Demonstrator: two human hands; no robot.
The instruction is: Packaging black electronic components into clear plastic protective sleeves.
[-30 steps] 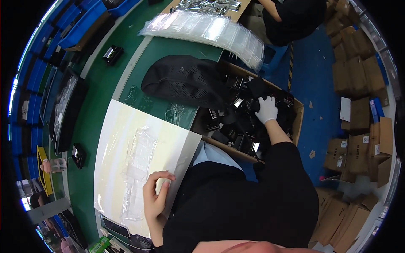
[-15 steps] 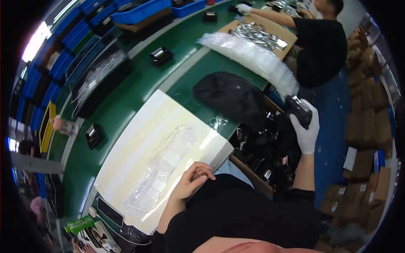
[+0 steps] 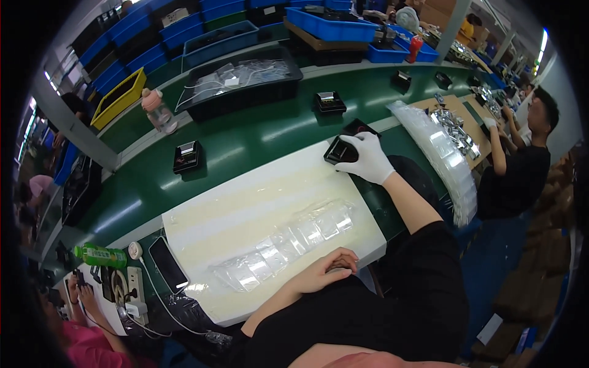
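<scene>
My right hand [image 3: 368, 158], in a white glove, grips a small black box-shaped device [image 3: 335, 151] between thumb and fingers. It is at the far right corner of a white board [image 3: 202, 211], beside the green belt. Just beyond the glove lies another dark device [image 3: 354, 127], partly hidden by the hand. My bare left hand [image 3: 325, 271] rests over the board's near edge, fingers loosely curled, thumb apart, holding nothing. A strip of clear plastic pouches [image 3: 288, 242] lies flat on the board.
Several black devices [image 3: 186, 157] sit along the green belt [image 3: 245, 138]. A pink-capped bottle [image 3: 158, 112] and a black bin [image 3: 239, 86] of clear bags stand beyond it. At left are a phone [image 3: 167, 265] and power strip [image 3: 136, 288]. A co-worker [image 3: 521, 153] sits at right.
My right hand has carried the black device from above the box of devices at the right to the board's far corner. The view has swung left. My left hand keeps its loose curl.
</scene>
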